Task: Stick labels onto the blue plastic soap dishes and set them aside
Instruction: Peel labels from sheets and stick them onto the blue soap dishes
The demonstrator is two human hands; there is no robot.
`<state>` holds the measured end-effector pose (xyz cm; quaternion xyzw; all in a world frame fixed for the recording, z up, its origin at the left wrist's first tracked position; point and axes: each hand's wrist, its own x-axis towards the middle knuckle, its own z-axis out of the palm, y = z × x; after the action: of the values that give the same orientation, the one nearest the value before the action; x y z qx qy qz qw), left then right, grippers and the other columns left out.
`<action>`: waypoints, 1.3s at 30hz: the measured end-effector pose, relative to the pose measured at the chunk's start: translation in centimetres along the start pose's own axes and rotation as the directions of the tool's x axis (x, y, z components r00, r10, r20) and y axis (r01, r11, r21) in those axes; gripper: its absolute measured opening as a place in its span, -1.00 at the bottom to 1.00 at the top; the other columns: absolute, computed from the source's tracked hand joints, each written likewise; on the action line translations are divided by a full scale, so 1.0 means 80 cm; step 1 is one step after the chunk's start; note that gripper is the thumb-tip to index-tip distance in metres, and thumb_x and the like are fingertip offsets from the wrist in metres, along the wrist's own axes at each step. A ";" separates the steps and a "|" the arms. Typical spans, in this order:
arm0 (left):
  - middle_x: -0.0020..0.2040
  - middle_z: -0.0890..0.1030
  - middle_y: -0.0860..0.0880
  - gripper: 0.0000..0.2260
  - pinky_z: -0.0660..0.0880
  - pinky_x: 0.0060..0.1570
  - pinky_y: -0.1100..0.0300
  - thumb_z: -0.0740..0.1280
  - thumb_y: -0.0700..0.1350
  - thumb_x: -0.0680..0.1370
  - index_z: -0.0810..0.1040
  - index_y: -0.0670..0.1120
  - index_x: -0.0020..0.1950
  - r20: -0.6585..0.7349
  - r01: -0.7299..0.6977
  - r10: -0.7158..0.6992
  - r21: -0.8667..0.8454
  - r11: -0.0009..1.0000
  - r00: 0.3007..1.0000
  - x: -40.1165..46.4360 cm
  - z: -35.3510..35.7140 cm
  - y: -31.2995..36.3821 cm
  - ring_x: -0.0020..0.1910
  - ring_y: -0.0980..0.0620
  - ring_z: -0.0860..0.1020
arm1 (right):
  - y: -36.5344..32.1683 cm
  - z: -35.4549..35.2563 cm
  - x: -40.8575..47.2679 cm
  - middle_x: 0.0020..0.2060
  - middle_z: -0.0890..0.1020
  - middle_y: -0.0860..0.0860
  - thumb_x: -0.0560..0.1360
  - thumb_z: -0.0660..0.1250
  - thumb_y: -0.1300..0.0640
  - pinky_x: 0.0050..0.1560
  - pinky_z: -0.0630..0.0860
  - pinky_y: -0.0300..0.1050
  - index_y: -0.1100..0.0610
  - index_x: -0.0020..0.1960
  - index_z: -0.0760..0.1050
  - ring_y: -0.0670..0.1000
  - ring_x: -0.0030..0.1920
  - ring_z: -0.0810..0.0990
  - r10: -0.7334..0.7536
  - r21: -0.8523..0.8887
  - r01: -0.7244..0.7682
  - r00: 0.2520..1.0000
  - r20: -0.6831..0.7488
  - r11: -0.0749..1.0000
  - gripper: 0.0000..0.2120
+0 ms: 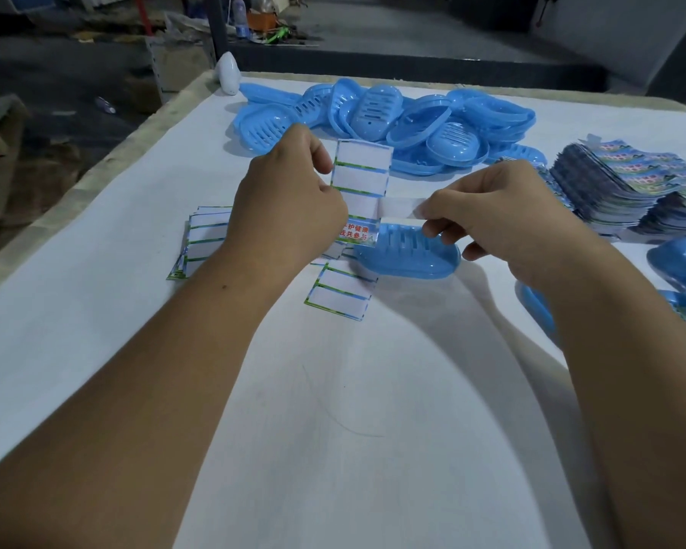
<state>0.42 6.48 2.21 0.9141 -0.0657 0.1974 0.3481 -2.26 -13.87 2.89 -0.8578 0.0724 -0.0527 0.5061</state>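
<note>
Table (96, 342): covered in white cloth, carrying everything here.
Unlabelled heap (389, 120): blue soap dishes piled loosely along the far edge, slotted bottoms showing.
Label stock (626, 192): printed sheets stacked high by the right edge (picture side up, fanned out).
Done pile (682, 267): a few dishes at the right edge; one seems to carry a label.
Spent backings (206, 239): white strips with green borders lying left of centre, another (339, 295) nearer me.
Dish in work (408, 255): mid-table, under the right hand, open side up. Nothing inside it.
Left hand (290, 204): grip pinching the backing strip (360, 168), which stands upright.
Right hand (503, 219): grip pinching the peeled label (397, 208) by its corner, just above the dish.
Handling: I'd judge the label limp, light and tacky, best held by an edge; the dish light, stiff and a bit slippery, best taken by its rim.
</note>
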 end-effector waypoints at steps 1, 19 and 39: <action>-0.20 0.53 0.09 -0.84 0.39 -0.17 0.11 0.28 -0.21 0.48 0.40 0.02 -0.02 0.008 0.019 -0.019 0.011 1.000 1.000 0.000 -0.001 -0.001 -0.16 0.02 0.52 | 0.000 0.000 0.000 -0.33 0.74 -0.01 0.42 0.52 0.07 -0.47 0.50 -0.28 0.15 -0.24 0.71 -0.14 -0.40 0.57 0.007 0.004 -0.007 1.000 -0.002 1.000 -0.85; 0.05 0.60 -0.09 -0.82 0.37 -0.11 0.10 0.31 -0.12 0.48 0.55 -0.02 0.07 0.176 0.085 -0.182 0.452 0.888 0.968 0.003 -0.010 -0.020 -0.02 -0.18 0.53 | -0.002 0.004 -0.003 -0.35 0.73 -0.02 0.40 0.49 0.07 -0.52 0.46 -0.29 0.10 -0.40 0.67 -0.15 -0.42 0.57 0.033 -0.004 -0.034 0.999 -0.008 0.999 -0.77; -0.12 0.70 -0.14 -0.87 0.45 -0.31 0.34 0.47 -0.01 0.48 0.73 -0.05 -0.17 0.376 0.188 -0.034 -0.381 0.905 0.926 -0.018 0.007 0.024 -0.25 0.14 0.50 | -0.008 0.019 -0.010 -0.46 0.66 -0.04 0.38 0.44 0.07 -0.54 0.43 -0.30 0.13 -0.37 0.61 -0.16 -0.49 0.49 -0.091 -0.048 0.089 0.995 -0.045 0.995 -0.81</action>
<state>-1.24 4.69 2.40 0.8433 -0.1155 -0.0126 0.5247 -2.73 -12.15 2.72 -0.8700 0.0468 -0.0942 0.4817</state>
